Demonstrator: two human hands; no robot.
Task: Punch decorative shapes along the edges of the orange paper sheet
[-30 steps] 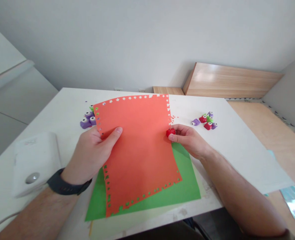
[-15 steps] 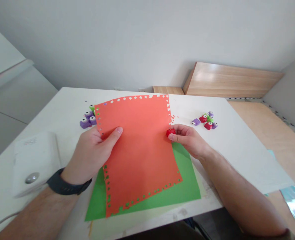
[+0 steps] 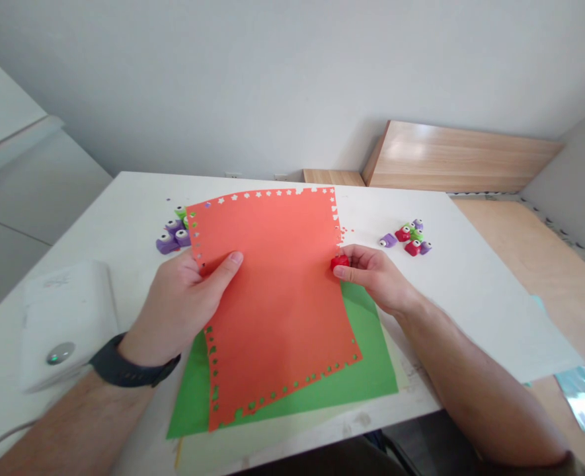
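My left hand (image 3: 183, 301) grips the left edge of an orange-red paper sheet (image 3: 277, 291), thumb on top, and holds it up off the table. Small star and shape holes run along the sheet's top, left, bottom and upper right edges. My right hand (image 3: 379, 274) pinches a small red paper punch (image 3: 340, 262) set on the sheet's right edge. A green sheet (image 3: 366, 370) lies flat under the orange one, on the white table (image 3: 470, 297).
A cluster of purple and green punches (image 3: 172, 233) sits at the left behind the sheet. Another group of red, purple and green punches (image 3: 407, 240) lies to the right. A white device with a round button (image 3: 64, 317) rests at the near left. Wooden boards (image 3: 451, 158) lean at the back.
Almost nothing has changed; both hands keep their hold and the view has shifted only slightly.
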